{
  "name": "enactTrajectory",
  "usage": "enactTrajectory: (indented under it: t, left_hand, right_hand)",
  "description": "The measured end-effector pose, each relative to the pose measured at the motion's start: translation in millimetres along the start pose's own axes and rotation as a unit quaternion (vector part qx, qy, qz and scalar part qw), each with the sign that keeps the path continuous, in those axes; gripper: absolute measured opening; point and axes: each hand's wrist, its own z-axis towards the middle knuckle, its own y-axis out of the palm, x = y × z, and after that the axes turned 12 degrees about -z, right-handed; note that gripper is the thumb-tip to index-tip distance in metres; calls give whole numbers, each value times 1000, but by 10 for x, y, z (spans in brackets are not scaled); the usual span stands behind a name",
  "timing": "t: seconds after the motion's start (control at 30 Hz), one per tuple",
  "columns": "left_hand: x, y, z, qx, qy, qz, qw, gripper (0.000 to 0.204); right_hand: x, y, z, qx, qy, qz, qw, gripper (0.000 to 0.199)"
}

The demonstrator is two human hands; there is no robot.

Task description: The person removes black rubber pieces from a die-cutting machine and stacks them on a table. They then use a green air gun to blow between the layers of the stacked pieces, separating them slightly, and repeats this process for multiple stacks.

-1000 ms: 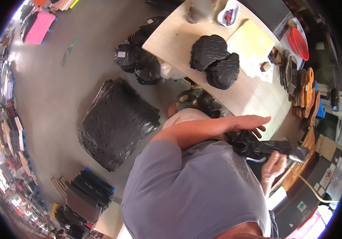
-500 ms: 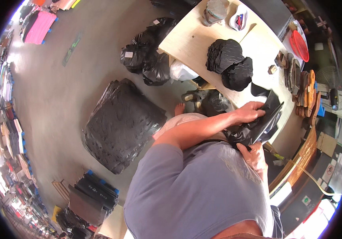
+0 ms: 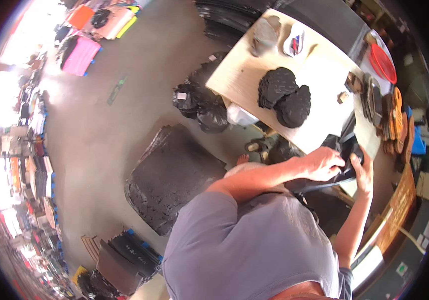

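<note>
At the table's near right edge, both hands work on a crumpled, glossy black plastic sheet (image 3: 345,146). My left hand (image 3: 326,164) has its fingers bent and closed on the sheet's near side. My right hand (image 3: 365,169) grips a dark bunched part of it, thumb on top. A thin strip of it trails toward my waist. The sheet's full shape is hidden by my hands. Just beyond, two stacks of black cut pieces, a farther stack (image 3: 277,86) and a nearer stack (image 3: 294,107), lie on the pale wooden table (image 3: 244,65).
A white tray of small tools (image 3: 294,42) and a grey lump (image 3: 264,37) sit at the table's far end. Thick cutting shapes (image 3: 394,120) stand at the right by a red basket (image 3: 383,63). Black bags (image 3: 199,100) and a large black sheet stack (image 3: 174,175) occupy the floor.
Both hands have moved away from my waist, out to the right, with the black sheet. It is more bunched between them now. The whole view has shifted as well.
</note>
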Motion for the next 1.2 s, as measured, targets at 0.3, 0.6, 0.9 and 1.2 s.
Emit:
enactTrajectory:
  t: [0.3,0.6,0.9,1.2]
  left_hand:
    - [6,100,-7,159,44,38,986,24]
    - [110,7,165,261,68,-27,963,20]
    - [107,-309,170,227,94,1,969,25]
    - [-37,-245,167,260,-18,-211,942,26]
  right_hand:
    - [738,71,-289,105,30,255,961,21]
    - [820,-195,-493,65,36,452,889,32]
    - [342,-188,-209,29,-47,357,932,20]
    - [319,-175,-134,57,-9,352,934,26]
